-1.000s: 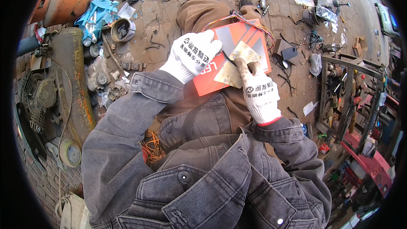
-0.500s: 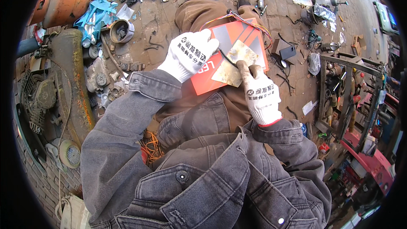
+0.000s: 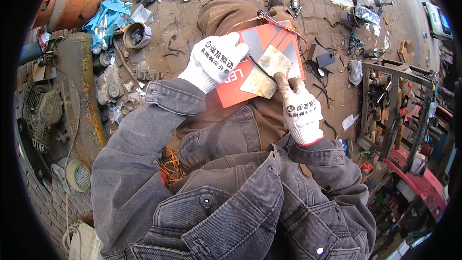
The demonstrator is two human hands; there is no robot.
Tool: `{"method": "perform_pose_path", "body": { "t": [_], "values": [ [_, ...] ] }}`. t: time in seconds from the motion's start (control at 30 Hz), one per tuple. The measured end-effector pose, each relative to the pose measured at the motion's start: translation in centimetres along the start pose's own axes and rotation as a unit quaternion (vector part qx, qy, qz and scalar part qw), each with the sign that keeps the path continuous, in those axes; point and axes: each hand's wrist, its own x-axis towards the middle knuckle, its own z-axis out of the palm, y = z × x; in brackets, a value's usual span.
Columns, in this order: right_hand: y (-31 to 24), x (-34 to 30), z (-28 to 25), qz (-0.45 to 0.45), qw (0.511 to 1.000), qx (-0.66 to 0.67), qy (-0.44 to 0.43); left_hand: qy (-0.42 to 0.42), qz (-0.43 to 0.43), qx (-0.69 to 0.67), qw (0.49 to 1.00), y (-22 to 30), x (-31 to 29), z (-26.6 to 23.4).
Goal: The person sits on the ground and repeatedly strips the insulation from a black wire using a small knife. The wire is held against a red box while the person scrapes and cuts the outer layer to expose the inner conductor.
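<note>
A flat red and grey box (image 3: pixel 284 43) lies across my lap, on brown trousers. My left hand (image 3: pixel 214 61), in a white printed glove, presses down on the box's left part. My right hand (image 3: pixel 301 110), in the same kind of glove, pinches the lower edge of a tarnished square metal plate (image 3: pixel 267 72) that rests tilted on the box. A thin black wire (image 3: pixel 257 65) runs between my left fingers and the plate. Thin coloured wires (image 3: pixel 274 19) loop over the box's far edge.
An orange gas cylinder (image 3: pixel 70 5) and a rusty engine block (image 3: pixel 84 96) lie at left with a metal cup (image 3: pixel 136 34) and blue rag. Scrap parts litter the brick ground ahead. A metal frame (image 3: pixel 385 110) and red machine stand at right.
My left hand has shifted slightly right onto the box, toward the plate. My right hand keeps its hold on the plate's edge.
</note>
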Motion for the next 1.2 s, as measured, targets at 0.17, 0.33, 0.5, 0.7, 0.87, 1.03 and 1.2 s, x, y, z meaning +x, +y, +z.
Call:
{"method": "perform_pose_path", "body": {
  "t": [0.17, 0.33, 0.5, 0.7, 0.87, 1.03, 1.2],
  "values": [
    [0.0, 0.0, -0.1, 0.026, 0.999, 0.011, -0.016, 0.008, 0.0, -0.008, 1.0, -0.1, 0.3, -0.2],
    [-0.3, -0.2, -0.9, 0.008, 1.0, -0.022, -0.015, 0.013, 0.0, -0.009, 1.0, 0.1, 0.3, -0.3],
    [-0.6, 0.0, -1.3, -0.012, 0.997, -0.072, -0.017, -0.015, -0.004, -0.008, 1.0, 0.1, 0.3, -0.3],
    [-1.5, -0.2, -1.9, 0.03, 0.999, -0.02, -0.002, -0.006, -0.007, -0.018, 1.0, 0.0, 0.1, 0.0],
    [-2.2, -0.2, -2.6, 0.051, 0.999, -0.004, -0.01, -0.022, 0.009, -0.006, 1.0, -0.1, 0.0, -0.1],
    [-2.2, -0.4, -3.1, 0.084, 0.995, 0.001, -0.053, -0.029, 0.007, -0.008, 1.0, -0.1, 0.1, -0.2],
    [-2.2, -0.7, -2.8, 0.074, 0.996, 0.001, -0.042, -0.023, 0.007, -0.001, 1.0, 0.0, 0.1, -0.2]
  ]
}}
